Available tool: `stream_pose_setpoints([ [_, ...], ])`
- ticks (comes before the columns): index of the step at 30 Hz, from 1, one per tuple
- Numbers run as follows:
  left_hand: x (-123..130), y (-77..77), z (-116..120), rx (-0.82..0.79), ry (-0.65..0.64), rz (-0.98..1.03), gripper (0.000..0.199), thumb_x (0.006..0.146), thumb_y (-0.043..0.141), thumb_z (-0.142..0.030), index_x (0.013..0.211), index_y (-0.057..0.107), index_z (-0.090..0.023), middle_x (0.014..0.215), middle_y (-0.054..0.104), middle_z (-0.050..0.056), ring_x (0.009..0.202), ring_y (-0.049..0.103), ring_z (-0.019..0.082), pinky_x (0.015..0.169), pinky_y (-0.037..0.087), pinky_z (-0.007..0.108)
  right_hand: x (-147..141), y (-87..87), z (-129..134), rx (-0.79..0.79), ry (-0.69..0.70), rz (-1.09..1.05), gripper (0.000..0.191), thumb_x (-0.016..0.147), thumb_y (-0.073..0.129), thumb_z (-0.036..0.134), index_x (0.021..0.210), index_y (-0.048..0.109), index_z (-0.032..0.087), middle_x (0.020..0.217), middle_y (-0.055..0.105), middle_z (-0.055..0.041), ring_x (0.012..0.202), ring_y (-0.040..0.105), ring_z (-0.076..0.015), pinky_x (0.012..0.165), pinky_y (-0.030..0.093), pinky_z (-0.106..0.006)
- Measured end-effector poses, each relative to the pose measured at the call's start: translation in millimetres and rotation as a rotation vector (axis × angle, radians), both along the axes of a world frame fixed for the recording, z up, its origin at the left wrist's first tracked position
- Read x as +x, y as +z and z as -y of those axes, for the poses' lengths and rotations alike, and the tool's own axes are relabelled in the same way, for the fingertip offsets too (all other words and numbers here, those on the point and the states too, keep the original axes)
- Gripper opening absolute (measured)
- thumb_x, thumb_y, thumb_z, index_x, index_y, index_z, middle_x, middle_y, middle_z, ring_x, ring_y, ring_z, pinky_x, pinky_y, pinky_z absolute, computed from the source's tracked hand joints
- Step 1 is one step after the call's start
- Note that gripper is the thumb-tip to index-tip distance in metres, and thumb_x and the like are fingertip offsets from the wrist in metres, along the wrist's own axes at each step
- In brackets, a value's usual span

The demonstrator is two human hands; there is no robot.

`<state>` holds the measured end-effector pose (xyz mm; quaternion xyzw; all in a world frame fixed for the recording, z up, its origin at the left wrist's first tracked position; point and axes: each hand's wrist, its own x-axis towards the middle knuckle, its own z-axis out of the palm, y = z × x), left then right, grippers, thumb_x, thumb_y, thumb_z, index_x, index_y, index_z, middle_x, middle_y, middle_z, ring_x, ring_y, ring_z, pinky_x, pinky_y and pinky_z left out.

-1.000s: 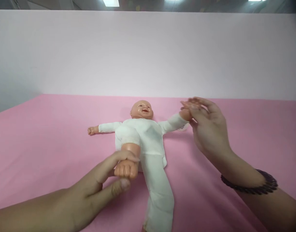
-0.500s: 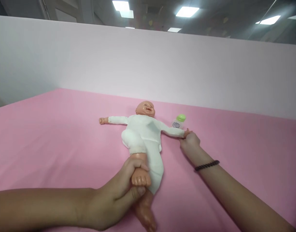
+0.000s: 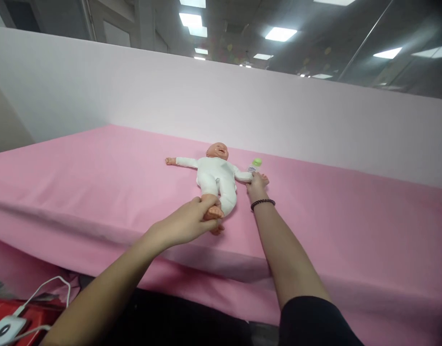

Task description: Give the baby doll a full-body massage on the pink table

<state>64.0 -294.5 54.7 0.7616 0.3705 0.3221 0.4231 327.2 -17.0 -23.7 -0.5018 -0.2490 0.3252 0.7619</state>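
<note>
A baby doll (image 3: 215, 170) with a white cloth body lies on its back, its head toward the wall and its arms spread. My left hand (image 3: 192, 218) is closed around one of the doll's feet, thumb below and fingers on top. The doll's other foot shows just under my thumb. My right hand (image 3: 257, 186), with a dark braided band at the wrist, grips the doll's arm near its wrist; the doll's small hand sticks out to the right. Just behind that arm is a small clear bottle (image 3: 256, 165) with a green cap, its lower part hidden.
A pink sheet (image 3: 332, 216) covers the table and hangs over its front edge. A white wall panel (image 3: 163, 86) runs along the back, with dark glass above it. At lower left, a white device (image 3: 6, 331) with cables sits on a red surface (image 3: 40, 315).
The view has drawn back, showing the table's front edge. The doll's bent leg is now straighter and lower in my left hand. My right hand has shifted from the doll's hand toward its wrist.
</note>
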Motion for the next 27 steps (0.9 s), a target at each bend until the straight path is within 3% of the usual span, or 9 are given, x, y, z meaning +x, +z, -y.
stream_pose_setpoints([
  [5,-17,-7.1,45,0.029,0.201,-0.021,0.01,0.099,0.056,-0.032,0.099,0.053,-0.023,0.09,0.062,0.0,0.084,0.059,0.018,0.076,0.047,0.03,6,10.8,12,-0.079,-0.014,0.008,0.035,0.101,0.068,0.036,0.13,0.063,0.016,0.124,0.067,-0.0092,0.101,0.07,-0.0206,0.084,0.063,-0.039],
  [9,-25,-18.7,48,0.085,0.408,-0.011,0.027,0.103,0.05,-0.034,0.127,0.043,-0.023,0.102,0.063,0.002,0.09,0.064,0.019,0.083,0.05,0.033,8,11.7,12,-0.123,-0.012,0.025,0.034,0.101,0.068,0.036,0.129,0.063,0.016,0.122,0.068,-0.0088,0.098,0.07,-0.0196,0.081,0.063,-0.037],
  [12,-28,-19.5,31,0.169,0.639,0.054,0.032,0.105,0.048,-0.039,0.129,0.034,-0.022,0.118,0.064,0.009,0.101,0.067,0.023,0.086,0.053,0.037,8,11.9,13,-0.124,-0.043,0.064,0.037,0.101,0.068,0.037,0.132,0.062,0.017,0.128,0.066,-0.01,0.105,0.069,-0.0221,0.087,0.063,-0.041],
  [17,-32,-5.1,-25,0.411,0.872,-0.075,0.03,0.1,0.053,-0.033,0.127,0.051,-0.018,0.129,0.057,0.017,0.112,0.063,0.029,0.091,0.055,0.044,1,25.3,20,0.012,-0.123,0.227,0.045,0.1,0.068,0.038,0.14,0.059,0.019,0.144,0.059,-0.0124,0.124,0.063,-0.0286,0.103,0.056,-0.052],
  [21,-17,8.5,-72,0.503,0.83,-0.144,0.02,0.093,0.059,-0.018,0.113,0.061,-0.016,0.11,0.068,0.014,0.1,0.065,0.027,0.09,0.054,0.044,-19,39.8,31,0.235,-0.027,0.504,0.049,0.101,0.065,0.033,0.147,0.053,0.02,0.152,0.053,-0.0129,0.137,0.054,-0.0316,0.115,0.045,-0.058],
  [24,2,6.0,-94,0.521,0.761,-0.17,0.01,0.088,0.063,-0.014,0.097,0.061,-0.017,0.097,0.069,0.01,0.091,0.065,0.025,0.086,0.054,0.04,-42,42.4,42,0.379,0.188,0.765,0.054,0.095,0.061,0.016,0.148,0.053,0.018,0.15,0.057,-0.0132,0.14,0.05,-0.0286,0.122,0.038,-0.053],
  [27,18,-5.2,-103,0.533,0.727,-0.179,0.01,0.085,0.065,-0.013,0.093,0.06,-0.017,0.094,0.066,0.01,0.087,0.064,0.025,0.08,0.054,0.039,-59,38.6,52,0.461,0.443,0.969,0.054,0.082,0.062,0.008,0.134,0.067,0.021,0.137,0.068,-0.0109,0.129,0.059,-0.0267,0.119,0.043,-0.046],
])
